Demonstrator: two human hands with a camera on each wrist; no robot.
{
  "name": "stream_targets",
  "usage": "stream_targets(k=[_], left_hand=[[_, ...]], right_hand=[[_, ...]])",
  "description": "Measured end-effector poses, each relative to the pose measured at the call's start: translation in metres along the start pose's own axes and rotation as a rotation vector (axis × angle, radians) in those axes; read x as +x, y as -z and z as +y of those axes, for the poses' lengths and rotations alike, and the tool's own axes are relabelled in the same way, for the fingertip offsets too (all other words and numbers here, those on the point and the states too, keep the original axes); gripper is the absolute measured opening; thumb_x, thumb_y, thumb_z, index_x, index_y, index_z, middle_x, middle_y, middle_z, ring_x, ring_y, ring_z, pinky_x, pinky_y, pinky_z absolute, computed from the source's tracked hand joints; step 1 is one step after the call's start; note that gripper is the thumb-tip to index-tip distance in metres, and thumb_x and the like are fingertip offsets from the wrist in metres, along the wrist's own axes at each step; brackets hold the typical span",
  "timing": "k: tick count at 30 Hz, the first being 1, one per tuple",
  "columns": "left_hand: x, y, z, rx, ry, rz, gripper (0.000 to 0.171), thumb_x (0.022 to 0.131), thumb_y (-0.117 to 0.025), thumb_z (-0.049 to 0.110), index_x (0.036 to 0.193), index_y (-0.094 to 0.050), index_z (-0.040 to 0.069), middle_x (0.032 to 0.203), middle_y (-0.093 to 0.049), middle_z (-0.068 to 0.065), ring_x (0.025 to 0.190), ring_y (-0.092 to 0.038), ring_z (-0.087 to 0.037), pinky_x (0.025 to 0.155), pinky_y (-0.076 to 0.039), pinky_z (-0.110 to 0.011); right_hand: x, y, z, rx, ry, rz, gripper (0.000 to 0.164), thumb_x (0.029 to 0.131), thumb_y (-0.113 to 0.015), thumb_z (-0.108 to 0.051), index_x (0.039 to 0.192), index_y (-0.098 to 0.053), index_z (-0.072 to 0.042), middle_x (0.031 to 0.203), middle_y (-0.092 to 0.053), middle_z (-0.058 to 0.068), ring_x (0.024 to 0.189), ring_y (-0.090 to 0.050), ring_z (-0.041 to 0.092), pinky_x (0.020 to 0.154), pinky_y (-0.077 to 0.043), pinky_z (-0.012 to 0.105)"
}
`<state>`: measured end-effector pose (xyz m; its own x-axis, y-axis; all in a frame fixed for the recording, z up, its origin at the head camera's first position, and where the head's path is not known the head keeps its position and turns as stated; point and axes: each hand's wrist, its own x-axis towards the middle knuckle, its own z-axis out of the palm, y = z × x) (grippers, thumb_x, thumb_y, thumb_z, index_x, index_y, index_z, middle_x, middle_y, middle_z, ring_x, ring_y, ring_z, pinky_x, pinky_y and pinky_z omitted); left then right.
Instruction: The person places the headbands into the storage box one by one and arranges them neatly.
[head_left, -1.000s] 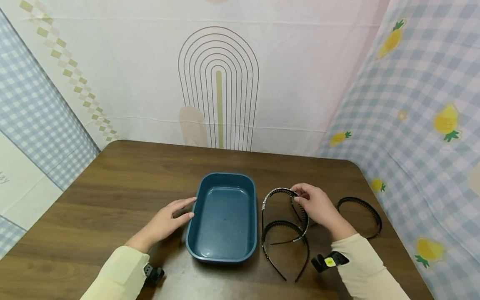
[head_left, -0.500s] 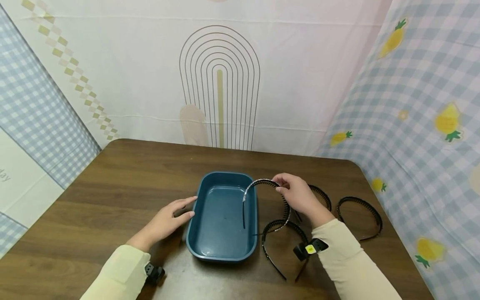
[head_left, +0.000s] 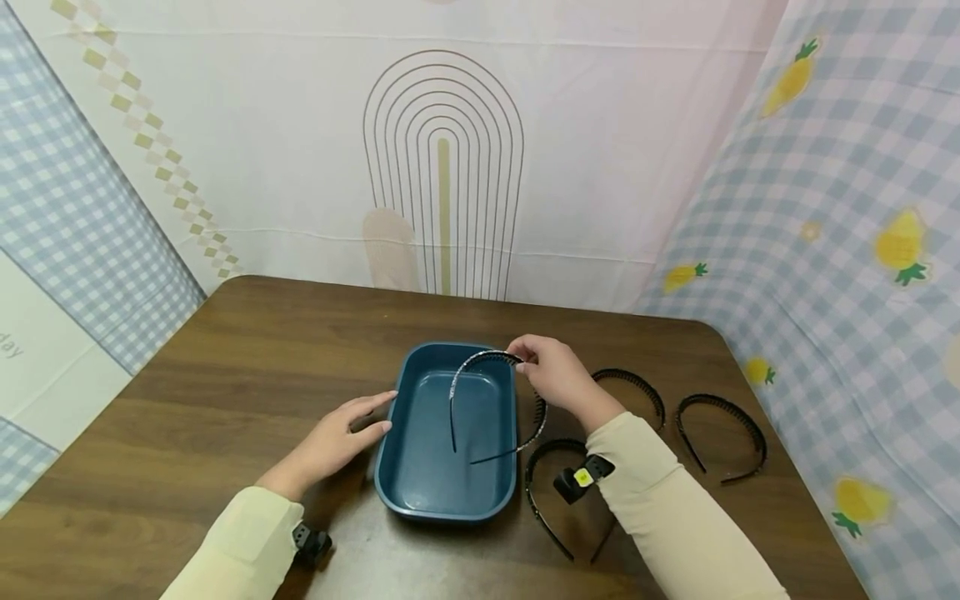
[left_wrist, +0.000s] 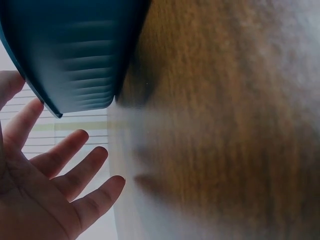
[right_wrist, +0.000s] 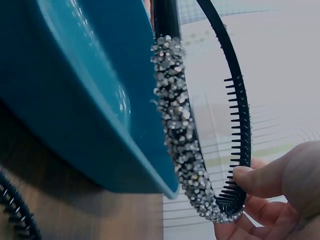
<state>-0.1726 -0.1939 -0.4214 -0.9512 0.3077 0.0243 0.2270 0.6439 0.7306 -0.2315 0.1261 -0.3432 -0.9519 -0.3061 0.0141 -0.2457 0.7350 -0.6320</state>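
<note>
Between thumb and fingers my right hand (head_left: pixel 553 372) pinches a black headband (right_wrist: pixel 175 115) by its curved top. Clear sparkling stones cover its outside, and small comb teeth line the inside. In the head view this headband overlaps the right part of a blue rectangular tub (head_left: pixel 450 492), its two ends pointing toward me. My left hand (head_left: pixel 335 442) lies at the tub's left side, fingers spread, thumb and fingertips at the rim. From the left wrist view, the tub's ribbed outer wall (left_wrist: pixel 85 65) shows above the fingers of the left hand (left_wrist: pixel 55 175).
Several other black toothed headbands lie on the brown wooden table (head_left: pixel 285 350) right of the tub: one near the front (head_left: pixel 551 525), one behind my right wrist (head_left: pixel 637 383), one at the far right (head_left: pixel 757 433). A patterned cloth (head_left: pixel 585 167) hangs behind the table.
My right hand has carried the sparkling headband leftward, from above the other headbands to over the tub's right side. My left hand has stayed at the tub's rim.
</note>
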Motion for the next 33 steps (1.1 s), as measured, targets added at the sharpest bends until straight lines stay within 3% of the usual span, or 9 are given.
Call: stream_targets(k=[9, 17, 23, 33], left_hand=[[0.001, 0.000, -0.002, 0.002, -0.026, -0.003, 0.054, 0.097, -0.056, 0.038, 0.144, -0.047, 0.014, 0.144, -0.048, -0.014, 0.134, -0.041, -0.037, 0.106, -0.033, -0.058], [0.001, 0.001, -0.003, -0.004, -0.023, -0.013, 0.054, 0.098, -0.055, 0.040, 0.145, -0.046, 0.015, 0.145, -0.047, -0.013, 0.134, -0.040, -0.036, 0.106, -0.033, -0.059], [0.001, 0.001, -0.004, -0.005, -0.028, -0.006, 0.053, 0.097, -0.056, 0.038, 0.145, -0.047, 0.015, 0.145, -0.048, -0.013, 0.134, -0.041, -0.036, 0.106, -0.033, -0.058], [0.001, 0.001, -0.003, -0.019, -0.019, -0.015, 0.054, 0.097, -0.056, 0.038, 0.145, -0.047, 0.015, 0.145, -0.047, -0.014, 0.135, -0.040, -0.036, 0.107, -0.033, -0.058]], right_hand=[[0.015, -0.008, -0.018, -0.015, 0.006, -0.035, 0.023, 0.095, -0.057, -0.001, 0.116, -0.065, -0.006, 0.109, -0.062, 0.011, 0.102, -0.056, 0.025, 0.089, -0.049, 0.042], [0.027, -0.023, -0.028, -0.032, -0.014, -0.049, 0.022, 0.095, -0.057, -0.002, 0.115, -0.065, -0.007, 0.095, -0.056, 0.008, 0.088, -0.053, 0.023, 0.078, -0.047, 0.035], [0.032, -0.035, -0.031, -0.016, -0.029, -0.078, 0.021, 0.095, -0.057, -0.002, 0.113, -0.066, -0.007, 0.094, -0.057, 0.007, 0.082, -0.053, 0.021, 0.070, -0.047, 0.031], [0.040, -0.048, -0.033, -0.037, -0.036, -0.110, 0.020, 0.093, -0.058, 0.001, 0.110, -0.067, -0.005, 0.093, -0.059, 0.008, 0.085, -0.054, 0.022, 0.077, -0.050, 0.035]])
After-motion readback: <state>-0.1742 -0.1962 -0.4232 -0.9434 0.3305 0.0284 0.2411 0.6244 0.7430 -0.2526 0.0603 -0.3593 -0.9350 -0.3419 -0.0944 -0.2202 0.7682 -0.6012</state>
